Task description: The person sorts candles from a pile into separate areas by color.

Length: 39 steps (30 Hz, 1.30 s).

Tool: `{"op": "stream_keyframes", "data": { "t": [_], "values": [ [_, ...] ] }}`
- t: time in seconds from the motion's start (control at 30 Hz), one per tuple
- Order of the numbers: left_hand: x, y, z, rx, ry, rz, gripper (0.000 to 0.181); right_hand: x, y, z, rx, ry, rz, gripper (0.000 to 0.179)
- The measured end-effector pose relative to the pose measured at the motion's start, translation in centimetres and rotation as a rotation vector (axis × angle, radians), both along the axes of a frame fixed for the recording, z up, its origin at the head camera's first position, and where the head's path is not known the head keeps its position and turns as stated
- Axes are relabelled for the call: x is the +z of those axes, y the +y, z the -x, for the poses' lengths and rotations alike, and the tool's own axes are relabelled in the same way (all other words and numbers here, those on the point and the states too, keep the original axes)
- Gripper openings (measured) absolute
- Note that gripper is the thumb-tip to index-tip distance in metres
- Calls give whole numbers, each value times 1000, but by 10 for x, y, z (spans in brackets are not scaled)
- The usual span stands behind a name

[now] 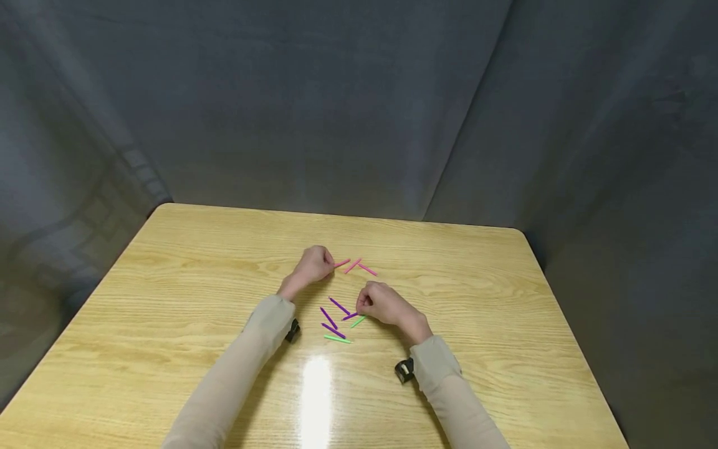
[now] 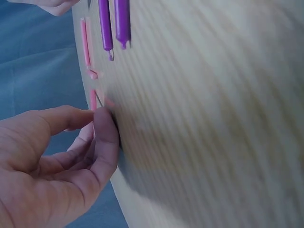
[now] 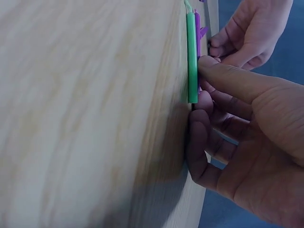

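Note:
My left hand (image 1: 315, 265) pinches the near end of a thin pink candle (image 1: 342, 262) low over the table. Two more pink candles (image 1: 368, 269) lie just to its right. Close to the table, my right hand (image 1: 387, 304) pinches the end of a purple candle (image 1: 350, 316) between thumb and fingers. A green candle (image 3: 192, 57) lies right beside those fingers and partly covers the purple one in the right wrist view. Other purple candles (image 1: 328, 318) lie loosely to the left, with wicks showing in the left wrist view. A second green candle (image 1: 338, 339) is nearest my body.
The candles lie on a wood-grain table (image 1: 477, 280) with rounded far corners. Grey curtains (image 1: 314, 112) hang behind it and at both sides. Light reflects brightly off the tabletop near its front.

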<state>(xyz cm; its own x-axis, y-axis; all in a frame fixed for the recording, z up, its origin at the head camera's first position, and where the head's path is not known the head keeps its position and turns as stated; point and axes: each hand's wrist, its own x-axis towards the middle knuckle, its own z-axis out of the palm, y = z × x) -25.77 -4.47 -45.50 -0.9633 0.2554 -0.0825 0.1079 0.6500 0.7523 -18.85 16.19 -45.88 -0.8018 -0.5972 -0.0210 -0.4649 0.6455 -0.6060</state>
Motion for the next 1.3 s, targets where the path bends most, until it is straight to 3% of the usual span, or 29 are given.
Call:
{"op": "stream_keyframes", "data": {
  "t": [0.2, 0.5, 0.83, 1.3],
  "values": [
    [3, 7, 3, -32, -2, 73, 46, 0, 1, 0, 11, 2, 5, 14],
    [7, 11, 9, -40, -79, 170, 41, -3, 1, 0, 30, 9, 42, 15],
    [8, 13, 10, -37, -150, 179, 37, -1, 2, -3, 44, 10, 46, 11],
    [15, 14, 6, -103, -221, 148, 33, 3, 7, -4, 69, -9, 41, 11]
  ]
}}
